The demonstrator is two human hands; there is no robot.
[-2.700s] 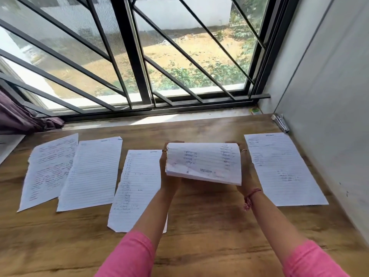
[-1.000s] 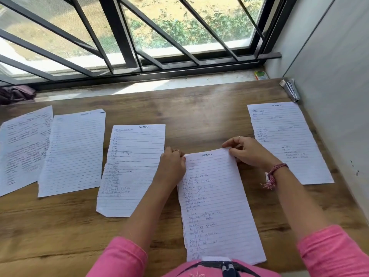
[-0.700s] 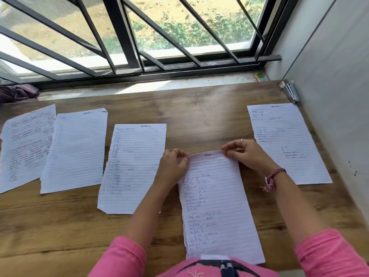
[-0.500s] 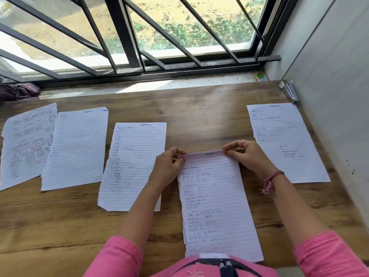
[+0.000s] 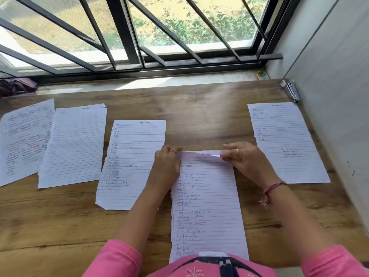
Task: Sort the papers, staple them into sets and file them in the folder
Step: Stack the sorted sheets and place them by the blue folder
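Papers [image 5: 207,206] lie stacked on our counter [image 5: 199,116]. Our left hand [image 5: 166,166] and right hand [image 5: 246,159] each keep a pinching grip on the top sheet's upper corners.

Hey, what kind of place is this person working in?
Probably a home or small office nook: a wooden desk pushed against a barred window overlooking a yard, handwritten lined papers laid out on it, and a stapler in the corner.
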